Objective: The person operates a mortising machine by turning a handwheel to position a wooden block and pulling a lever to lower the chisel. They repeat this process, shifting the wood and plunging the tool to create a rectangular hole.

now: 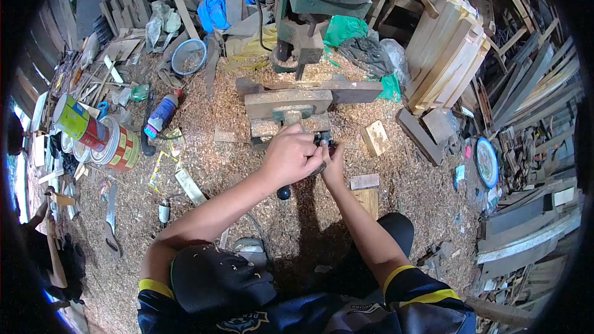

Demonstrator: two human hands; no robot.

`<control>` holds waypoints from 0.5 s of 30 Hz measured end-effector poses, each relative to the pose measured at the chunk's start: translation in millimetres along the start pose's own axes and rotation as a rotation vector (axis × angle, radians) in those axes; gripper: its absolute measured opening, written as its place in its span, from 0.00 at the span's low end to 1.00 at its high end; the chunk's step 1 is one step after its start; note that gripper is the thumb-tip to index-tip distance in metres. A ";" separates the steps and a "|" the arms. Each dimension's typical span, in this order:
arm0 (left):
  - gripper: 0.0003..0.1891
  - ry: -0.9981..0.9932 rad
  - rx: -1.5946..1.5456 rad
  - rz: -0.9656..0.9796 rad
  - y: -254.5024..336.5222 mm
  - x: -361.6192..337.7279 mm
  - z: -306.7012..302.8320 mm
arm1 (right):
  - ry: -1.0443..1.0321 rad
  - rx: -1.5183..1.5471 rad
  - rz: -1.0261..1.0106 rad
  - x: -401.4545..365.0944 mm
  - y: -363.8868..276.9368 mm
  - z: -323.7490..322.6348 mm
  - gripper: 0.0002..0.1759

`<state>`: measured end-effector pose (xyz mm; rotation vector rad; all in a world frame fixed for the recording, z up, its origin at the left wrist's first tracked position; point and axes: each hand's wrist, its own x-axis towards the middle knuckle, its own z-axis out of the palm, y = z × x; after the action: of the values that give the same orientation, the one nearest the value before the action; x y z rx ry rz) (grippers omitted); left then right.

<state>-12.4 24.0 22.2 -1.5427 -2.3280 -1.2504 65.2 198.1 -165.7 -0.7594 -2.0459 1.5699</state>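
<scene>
My left hand [292, 156] is closed over the front of a vise [291, 125] under a drilling machine [304, 40]. Its fingers hide most of what they grip. Close beside it, my right hand [333, 166] has its fingers bent around a small dark metal part [323, 140] of the vise, partly hidden. A black ball knob [283, 193] sticks out below my left hand. Behind the hands, a wooden block [289, 102] stands in the vise, with a longer dark board [356, 91] behind it. The machine's bit [300, 72] points down just behind the block.
Wood shavings cover the ground. A small wood block [375, 138] lies to the right, near stacked pale boards [448, 49]. Left are paint buckets [116, 143], a spray can [162, 115], a blue-rimmed basket [189, 57] and a handsaw [111, 219]. Another person's arm [55, 253] shows far left.
</scene>
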 end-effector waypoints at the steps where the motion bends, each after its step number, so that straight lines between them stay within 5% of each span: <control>1: 0.15 -0.001 -0.001 -0.002 -0.2 0.0 0.5 | 0.000 -0.001 0.002 -0.7 -4.0 1.1 0.27; 3: 0.14 0.001 0.023 0.013 -0.8 0.0 0.6 | 0.003 0.374 0.281 -2.6 -12.4 3.6 0.22; 6: 0.14 -0.002 0.063 0.014 1.9 0.5 -2.1 | -0.015 0.580 0.374 -2.9 -20.3 4.2 0.21; 13: 0.13 0.002 0.049 0.014 1.4 0.7 -0.3 | -0.165 0.763 0.526 -1.2 -39.8 -2.8 0.29; 15: 0.14 0.037 0.030 0.018 2.4 0.9 -0.3 | -0.275 0.843 0.811 4.0 -41.6 -10.2 0.31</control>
<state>-11.0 24.8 24.2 -1.5148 -2.2943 -1.2239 62.5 199.7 -122.8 -1.1033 -0.9855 2.8131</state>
